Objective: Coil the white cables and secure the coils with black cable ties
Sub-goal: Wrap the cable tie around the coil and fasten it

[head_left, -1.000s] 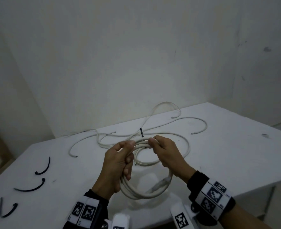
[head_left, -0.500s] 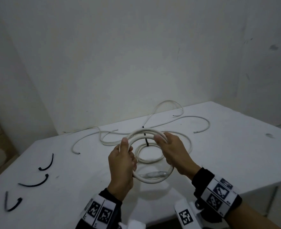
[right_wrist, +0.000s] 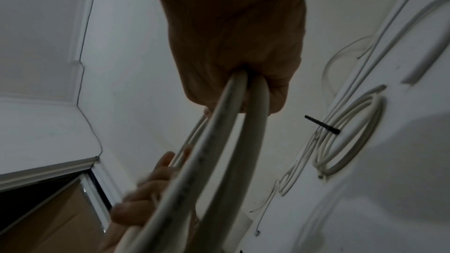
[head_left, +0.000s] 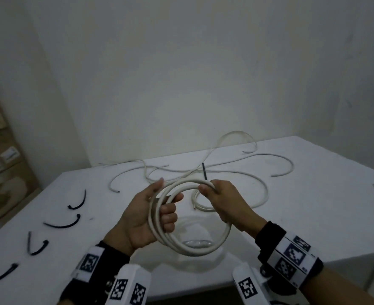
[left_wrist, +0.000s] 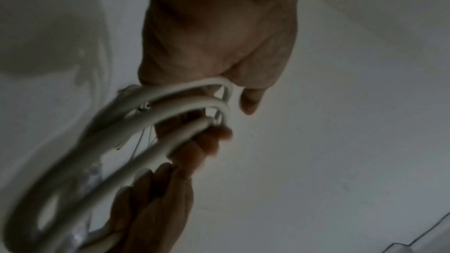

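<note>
From the head view, both hands are gripping a white coil [head_left: 188, 219] above the bench [head_left: 313, 205]: left hand [head_left: 144, 219] curling round its left side, right hand [head_left: 223, 201] clamping its top. Four black ties [head_left: 62, 223] are lying left; loose cables [head_left: 258, 164] and a tied coil [head_left: 200, 203] are sitting behind.

Left wrist view: fingers [left_wrist: 155, 189] are wrapping three strands.

Right wrist view: the tied coil [right_wrist: 350, 138] is lying beyond the fist.

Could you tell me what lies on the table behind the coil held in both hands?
Behind the held coil a smaller coil lies on the table, a black tie sticking up from it, with loose white cables beyond. The right hand covers part of that smaller coil.
</note>
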`<state>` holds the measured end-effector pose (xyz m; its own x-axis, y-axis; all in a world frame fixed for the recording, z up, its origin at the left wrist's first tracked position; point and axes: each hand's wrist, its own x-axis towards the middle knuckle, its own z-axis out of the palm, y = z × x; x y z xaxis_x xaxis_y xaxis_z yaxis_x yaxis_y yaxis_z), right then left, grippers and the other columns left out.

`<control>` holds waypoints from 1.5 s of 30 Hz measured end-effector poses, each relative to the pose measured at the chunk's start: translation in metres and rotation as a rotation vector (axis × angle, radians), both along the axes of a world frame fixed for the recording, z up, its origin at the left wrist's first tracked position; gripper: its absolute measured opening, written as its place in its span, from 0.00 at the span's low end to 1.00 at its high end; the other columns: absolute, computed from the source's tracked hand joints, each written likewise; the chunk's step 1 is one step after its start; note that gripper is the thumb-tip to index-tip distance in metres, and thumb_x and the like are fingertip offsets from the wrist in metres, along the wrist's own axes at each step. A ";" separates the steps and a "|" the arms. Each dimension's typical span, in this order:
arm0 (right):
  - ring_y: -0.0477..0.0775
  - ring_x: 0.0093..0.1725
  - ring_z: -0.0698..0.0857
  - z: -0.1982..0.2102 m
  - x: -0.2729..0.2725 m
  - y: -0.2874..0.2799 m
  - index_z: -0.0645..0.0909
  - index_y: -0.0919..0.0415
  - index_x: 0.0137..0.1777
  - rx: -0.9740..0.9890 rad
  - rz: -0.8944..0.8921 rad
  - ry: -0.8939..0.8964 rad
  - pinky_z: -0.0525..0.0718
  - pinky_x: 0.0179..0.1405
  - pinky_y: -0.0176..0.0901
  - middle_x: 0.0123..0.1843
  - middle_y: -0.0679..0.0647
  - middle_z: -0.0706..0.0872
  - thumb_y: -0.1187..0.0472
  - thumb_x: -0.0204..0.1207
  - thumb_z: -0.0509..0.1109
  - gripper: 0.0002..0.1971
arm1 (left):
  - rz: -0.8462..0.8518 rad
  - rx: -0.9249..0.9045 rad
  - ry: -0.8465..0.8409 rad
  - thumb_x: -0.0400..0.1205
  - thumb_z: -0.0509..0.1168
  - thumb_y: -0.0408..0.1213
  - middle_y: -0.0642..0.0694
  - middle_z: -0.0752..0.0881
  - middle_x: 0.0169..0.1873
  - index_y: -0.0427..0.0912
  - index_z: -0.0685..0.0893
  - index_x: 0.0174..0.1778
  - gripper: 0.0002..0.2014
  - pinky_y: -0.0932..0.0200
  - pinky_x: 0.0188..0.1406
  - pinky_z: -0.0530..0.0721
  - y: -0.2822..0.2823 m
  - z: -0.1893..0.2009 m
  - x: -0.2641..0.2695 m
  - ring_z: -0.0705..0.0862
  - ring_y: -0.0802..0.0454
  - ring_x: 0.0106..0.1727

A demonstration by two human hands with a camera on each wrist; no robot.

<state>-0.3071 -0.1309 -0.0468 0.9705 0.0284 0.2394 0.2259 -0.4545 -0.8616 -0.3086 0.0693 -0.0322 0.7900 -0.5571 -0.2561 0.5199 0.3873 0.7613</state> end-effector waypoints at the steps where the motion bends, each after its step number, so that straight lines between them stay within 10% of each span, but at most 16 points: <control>1: 0.45 0.20 0.69 0.000 0.001 0.009 0.73 0.61 0.35 -0.025 0.007 -0.021 0.71 0.21 0.40 0.25 0.50 0.71 0.50 0.81 0.63 0.17 | 0.077 0.090 0.001 0.73 0.68 0.55 0.48 0.71 0.15 0.33 0.83 0.41 0.23 0.65 0.14 0.69 0.002 0.002 0.000 0.71 0.52 0.15; 8: 0.42 0.16 0.69 0.000 0.002 0.051 0.72 0.59 0.37 0.038 0.086 -0.036 0.72 0.14 0.37 0.25 0.50 0.73 0.51 0.80 0.66 0.15 | 0.484 0.320 -0.103 0.68 0.68 0.63 0.52 0.62 0.14 0.40 0.76 0.33 0.25 0.72 0.10 0.57 0.030 -0.004 -0.015 0.59 0.58 0.10; 15: 0.46 0.19 0.77 0.003 0.004 0.068 0.77 0.65 0.42 0.086 0.188 0.038 0.71 0.13 0.37 0.29 0.55 0.78 0.46 0.79 0.65 0.19 | 0.457 0.192 -0.029 0.80 0.62 0.56 0.52 0.61 0.12 0.42 0.73 0.27 0.23 0.73 0.09 0.58 0.044 -0.013 -0.024 0.59 0.58 0.09; 22: 0.45 0.16 0.65 0.006 0.005 0.071 0.77 0.60 0.39 0.288 0.221 0.171 0.63 0.12 0.32 0.23 0.49 0.69 0.42 0.82 0.55 0.23 | 0.484 0.102 -0.040 0.81 0.60 0.56 0.52 0.61 0.11 0.42 0.73 0.28 0.22 0.74 0.08 0.56 0.049 -0.019 -0.023 0.60 0.58 0.08; 37: 0.47 0.20 0.66 -0.011 0.019 0.144 0.75 0.59 0.38 0.164 0.391 0.139 0.73 0.14 0.37 0.28 0.50 0.68 0.41 0.81 0.57 0.22 | 0.411 0.018 -0.019 0.79 0.57 0.50 0.51 0.64 0.13 0.40 0.75 0.30 0.18 0.73 0.09 0.56 0.131 -0.009 -0.038 0.60 0.57 0.08; 45: 0.56 0.27 0.81 -0.011 0.043 0.215 0.81 0.66 0.45 0.279 0.667 0.413 0.82 0.29 0.44 0.28 0.55 0.78 0.29 0.74 0.45 0.39 | 0.522 0.086 -0.053 0.79 0.57 0.48 0.52 0.61 0.11 0.42 0.71 0.29 0.16 0.73 0.10 0.54 0.203 0.006 -0.044 0.58 0.58 0.06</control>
<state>-0.2644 0.0842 -0.0576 0.7824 0.6209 -0.0485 0.0134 -0.0947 -0.9954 -0.3528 0.2719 -0.0261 0.9696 -0.0645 -0.2362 0.2347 0.5192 0.8218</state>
